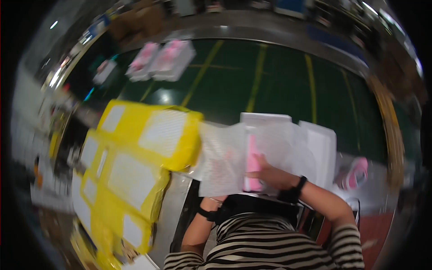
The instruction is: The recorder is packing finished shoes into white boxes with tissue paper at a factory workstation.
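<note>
A white shoebox [264, 116] lies in front of me with thin white wrapping paper [222, 157] spread out over its left side. Inside the box is a pink shoe [253, 150], partly covered by the paper. My right hand [272, 174] reaches in from the right, its fingers closed on the near part of this shoe. My left hand [219, 198] is at the near edge of the paper, which hides its fingers. Another pink shoe [358, 173], with a pale sole, rests on the bench to the right.
White packages wrapped in yellow tape [164, 157] are piled at my left. Beyond the box stretches a green surface [283, 76] with yellow stripes. White open boxes [168, 69] with pink contents stand at the far left. A brown board edge [389, 130] runs along the right.
</note>
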Demonstrator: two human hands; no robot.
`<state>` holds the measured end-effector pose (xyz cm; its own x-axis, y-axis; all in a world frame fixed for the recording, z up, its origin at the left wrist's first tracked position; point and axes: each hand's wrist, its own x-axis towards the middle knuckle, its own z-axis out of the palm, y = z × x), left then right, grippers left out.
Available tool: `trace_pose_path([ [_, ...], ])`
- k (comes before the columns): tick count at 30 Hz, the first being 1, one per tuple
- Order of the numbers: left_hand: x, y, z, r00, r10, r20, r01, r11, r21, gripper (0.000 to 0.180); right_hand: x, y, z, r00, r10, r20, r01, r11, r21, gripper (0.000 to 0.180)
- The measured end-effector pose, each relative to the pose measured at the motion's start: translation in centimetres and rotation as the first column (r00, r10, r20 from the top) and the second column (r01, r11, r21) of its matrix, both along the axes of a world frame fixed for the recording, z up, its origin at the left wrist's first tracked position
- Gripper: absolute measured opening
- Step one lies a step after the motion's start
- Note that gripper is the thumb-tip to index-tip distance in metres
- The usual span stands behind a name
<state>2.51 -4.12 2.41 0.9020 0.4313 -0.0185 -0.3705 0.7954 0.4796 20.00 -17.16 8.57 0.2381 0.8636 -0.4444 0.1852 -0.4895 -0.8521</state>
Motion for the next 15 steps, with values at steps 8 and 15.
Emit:
trace_pose_path([
  [8,3.7,0.5,6.6,0.912,0.287,-0.294,0.069,0.598,0.798,0.068,4.7,-8.5,3.2,0.986,-0.162,-0.037,0.162,0.894,0.418,0.051],
  [15,14.6,-4.0,9.8,0.933,0.17,-0.317,0.356,-0.309,0.882,0.079,5.8,-14.2,1.2,0.81,-0.463,0.36,0.199,0.794,0.574,0.041],
])
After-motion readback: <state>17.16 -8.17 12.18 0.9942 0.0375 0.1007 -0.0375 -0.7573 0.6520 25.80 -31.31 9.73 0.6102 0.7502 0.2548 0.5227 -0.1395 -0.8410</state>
